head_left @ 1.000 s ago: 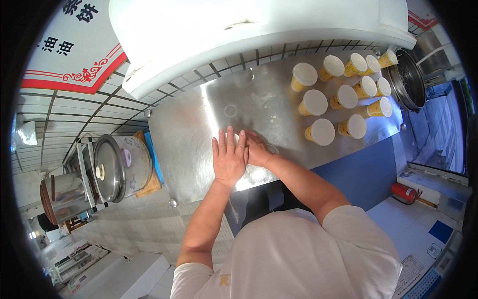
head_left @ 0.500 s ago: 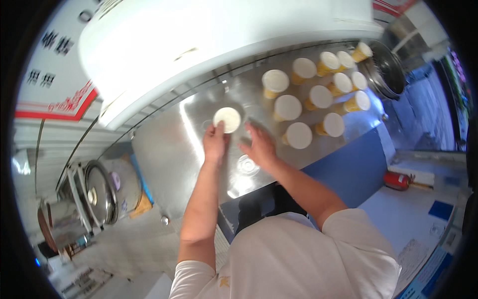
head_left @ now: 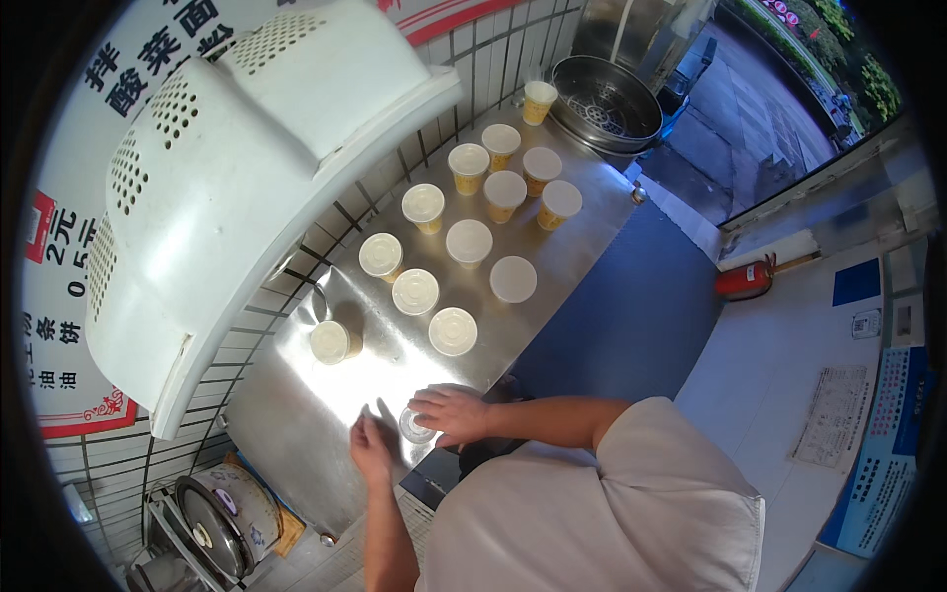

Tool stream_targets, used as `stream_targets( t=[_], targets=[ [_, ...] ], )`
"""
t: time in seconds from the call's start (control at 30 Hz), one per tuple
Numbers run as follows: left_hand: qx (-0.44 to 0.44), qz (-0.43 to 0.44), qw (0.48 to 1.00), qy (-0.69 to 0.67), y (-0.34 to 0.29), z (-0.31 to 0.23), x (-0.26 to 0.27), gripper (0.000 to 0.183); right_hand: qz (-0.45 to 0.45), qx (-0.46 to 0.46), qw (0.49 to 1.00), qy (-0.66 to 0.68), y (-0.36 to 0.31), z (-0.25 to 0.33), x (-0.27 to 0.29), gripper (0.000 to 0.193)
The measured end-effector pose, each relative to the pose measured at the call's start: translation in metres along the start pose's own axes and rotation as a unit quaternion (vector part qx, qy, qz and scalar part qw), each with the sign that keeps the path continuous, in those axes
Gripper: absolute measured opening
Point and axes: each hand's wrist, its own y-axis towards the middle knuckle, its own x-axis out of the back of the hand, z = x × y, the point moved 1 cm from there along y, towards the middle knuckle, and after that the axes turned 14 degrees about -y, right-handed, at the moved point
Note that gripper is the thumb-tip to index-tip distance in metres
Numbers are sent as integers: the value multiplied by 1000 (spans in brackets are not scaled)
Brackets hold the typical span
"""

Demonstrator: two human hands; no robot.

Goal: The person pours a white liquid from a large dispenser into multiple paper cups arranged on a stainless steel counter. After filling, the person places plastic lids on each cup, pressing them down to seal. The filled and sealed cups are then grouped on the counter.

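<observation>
My right hand [head_left: 452, 414] reaches over a round clear plastic lid [head_left: 411, 428] on the metal table, its fingers stretched across the lid's right edge. Left of that lid, my left hand [head_left: 371, 452] is low over the table, fingers loosely bent and nothing visible in them. Beyond both hands, a paper cup [head_left: 330, 342] with a pale top stands by itself near the wall, untouched. Several more lidded cups [head_left: 469, 243] with yellow patterned sides stand in loose rows toward the far right.
A steel pot [head_left: 604, 104] sits at the table's far end beside another cup [head_left: 540, 102]. White perforated baskets [head_left: 197, 187] overhang the left side. A lidded pot [head_left: 212, 523] stands low at the left. A fire extinguisher [head_left: 745, 279] is at the right wall.
Both hands have left the single cup, which now stands free. My right hand has come back to the clear lid, and my left hand has drawn nearer to me. The view has turned rightward.
</observation>
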Motion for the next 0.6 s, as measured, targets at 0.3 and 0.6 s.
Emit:
stream_targets(
  t=[0.3,0.6],
  targets=[
    [145,-31,987,-66,-68,22,-36,33,-48,80,996,12,-17,-11,-3,32],
    [139,-74,968,-193,-125,-12,-55,34,222,-234,804,499,-4,4,18,25]
  ],
)
